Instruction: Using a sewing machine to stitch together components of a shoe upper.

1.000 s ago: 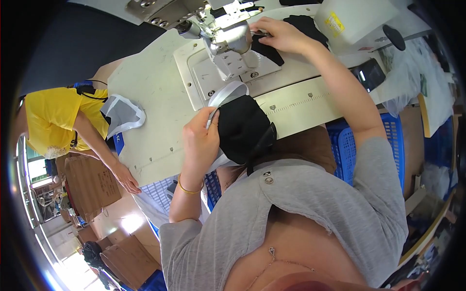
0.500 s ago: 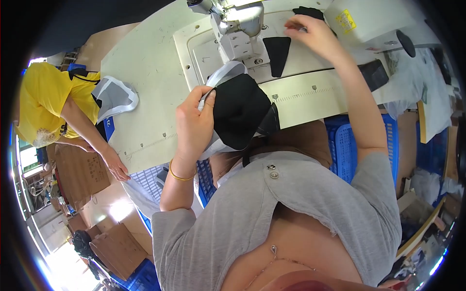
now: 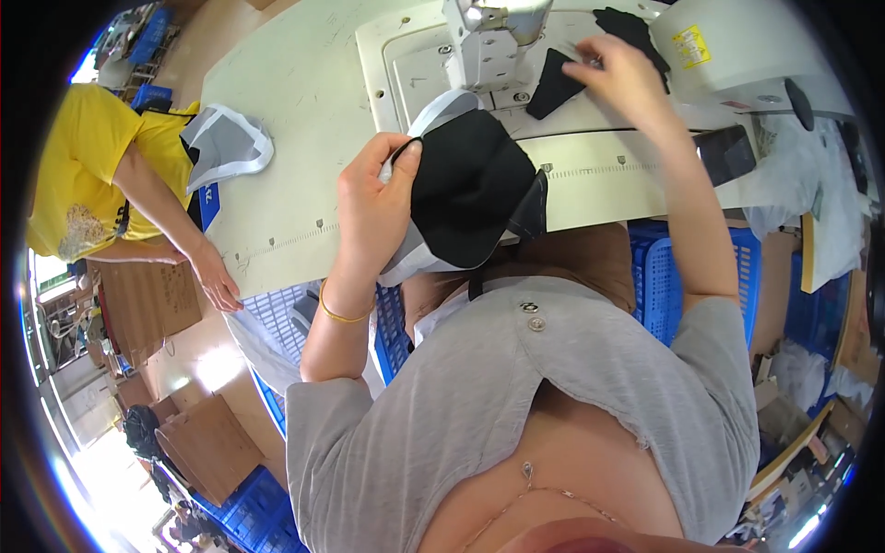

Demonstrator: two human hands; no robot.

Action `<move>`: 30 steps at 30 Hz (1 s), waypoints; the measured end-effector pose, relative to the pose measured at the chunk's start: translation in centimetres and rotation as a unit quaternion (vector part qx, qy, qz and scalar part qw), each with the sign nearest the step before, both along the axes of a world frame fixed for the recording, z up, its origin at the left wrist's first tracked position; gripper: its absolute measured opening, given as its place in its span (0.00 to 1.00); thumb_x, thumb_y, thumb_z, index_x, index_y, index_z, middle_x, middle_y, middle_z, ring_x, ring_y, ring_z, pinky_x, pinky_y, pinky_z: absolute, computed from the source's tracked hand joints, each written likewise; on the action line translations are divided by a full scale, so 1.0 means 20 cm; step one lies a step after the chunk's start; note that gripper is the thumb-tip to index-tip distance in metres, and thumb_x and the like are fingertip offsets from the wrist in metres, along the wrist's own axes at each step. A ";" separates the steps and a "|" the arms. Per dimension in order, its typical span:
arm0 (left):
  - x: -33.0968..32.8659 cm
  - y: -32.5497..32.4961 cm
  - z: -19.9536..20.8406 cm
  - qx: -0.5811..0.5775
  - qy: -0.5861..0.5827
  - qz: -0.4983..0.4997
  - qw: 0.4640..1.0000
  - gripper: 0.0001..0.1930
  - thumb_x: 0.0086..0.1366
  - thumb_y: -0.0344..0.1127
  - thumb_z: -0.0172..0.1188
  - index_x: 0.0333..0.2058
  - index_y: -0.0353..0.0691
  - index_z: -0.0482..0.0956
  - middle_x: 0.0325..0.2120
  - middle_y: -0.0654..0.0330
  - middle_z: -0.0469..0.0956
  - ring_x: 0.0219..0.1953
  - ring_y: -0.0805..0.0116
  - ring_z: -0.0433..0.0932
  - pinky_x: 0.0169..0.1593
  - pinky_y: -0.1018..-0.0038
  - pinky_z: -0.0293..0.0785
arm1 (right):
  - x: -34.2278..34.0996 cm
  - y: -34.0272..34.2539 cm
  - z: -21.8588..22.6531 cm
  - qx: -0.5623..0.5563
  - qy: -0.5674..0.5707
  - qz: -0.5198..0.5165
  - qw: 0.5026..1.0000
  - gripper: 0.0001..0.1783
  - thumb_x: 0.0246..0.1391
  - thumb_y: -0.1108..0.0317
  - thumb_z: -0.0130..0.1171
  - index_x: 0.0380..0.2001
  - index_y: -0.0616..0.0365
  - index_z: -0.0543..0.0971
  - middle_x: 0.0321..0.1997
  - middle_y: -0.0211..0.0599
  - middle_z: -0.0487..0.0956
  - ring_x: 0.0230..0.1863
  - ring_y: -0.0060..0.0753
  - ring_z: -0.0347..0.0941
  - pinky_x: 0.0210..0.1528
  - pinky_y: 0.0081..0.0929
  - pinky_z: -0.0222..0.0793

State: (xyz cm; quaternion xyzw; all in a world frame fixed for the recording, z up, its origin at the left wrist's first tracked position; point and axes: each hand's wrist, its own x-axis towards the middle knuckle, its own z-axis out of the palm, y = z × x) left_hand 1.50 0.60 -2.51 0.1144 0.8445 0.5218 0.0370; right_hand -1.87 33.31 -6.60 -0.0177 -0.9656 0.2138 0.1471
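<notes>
My left hand point(image 3: 373, 198) is closed on the edge of a black fabric panel point(image 3: 466, 189), thumb on top. Grey cloth with a white border point(image 3: 442, 112) shows behind the panel, and a black flap point(image 3: 529, 210) hangs at its right. To the right of the sewing machine's head point(image 3: 493, 46), my right hand point(image 3: 622, 78) has its fingertips on the wide end of a small tapered black fabric piece point(image 3: 551, 90). Those fingers are bent and slightly blurred. Behind that hand lie more black fabric pieces point(image 3: 636, 32).
The pale sewing table point(image 3: 295, 166) carries a grey-and-white cloth piece point(image 3: 230, 143) at its left end. A person in a yellow top point(image 3: 88, 157) stands there, one hand near the edge. A dark phone-like slab point(image 3: 725, 152) lies at right. Blue baskets point(image 3: 654, 276) stand below.
My right hand has turned the small black piece so that it slants, its wide end toward the fingers. The left hand still holds the panel. The whole view has shifted slightly.
</notes>
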 end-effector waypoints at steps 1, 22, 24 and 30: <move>0.00 0.00 0.00 0.003 0.002 -0.005 1.000 0.10 0.67 0.35 0.59 0.34 0.32 0.78 0.24 0.70 0.74 0.30 0.83 0.68 0.37 0.83 0.66 | 0.00 0.00 -0.06 0.030 0.024 0.006 0.999 0.20 0.47 0.55 0.67 0.37 0.59 0.81 0.39 0.43 0.81 0.41 0.49 0.78 0.44 0.39 0.72; 0.04 -0.01 0.07 0.075 0.006 -0.051 0.996 0.08 0.68 0.32 0.56 0.36 0.34 0.80 0.23 0.66 0.77 0.27 0.81 0.69 0.34 0.82 0.67 | 0.24 -0.62 0.28 -0.399 -0.208 0.268 0.852 0.15 0.48 0.64 0.66 0.34 0.67 0.82 0.22 0.38 0.79 0.25 0.25 0.75 0.32 0.26 0.70; 0.02 -0.02 0.07 0.121 -0.047 -0.061 0.990 0.09 0.69 0.33 0.56 0.35 0.33 0.80 0.24 0.67 0.78 0.28 0.82 0.69 0.34 0.83 0.67 | 0.22 -0.62 0.27 -0.388 -0.223 0.284 0.848 0.15 0.45 0.63 0.65 0.32 0.65 0.82 0.20 0.34 0.78 0.22 0.22 0.72 0.27 0.24 0.68; 0.02 -0.02 0.08 0.215 -0.150 -0.060 0.963 0.11 0.69 0.34 0.56 0.35 0.31 0.82 0.26 0.67 0.79 0.30 0.83 0.72 0.34 0.84 0.68 | 0.20 -0.62 0.24 -0.397 -0.233 0.290 0.839 0.15 0.44 0.63 0.65 0.31 0.65 0.82 0.18 0.33 0.77 0.22 0.22 0.72 0.27 0.24 0.68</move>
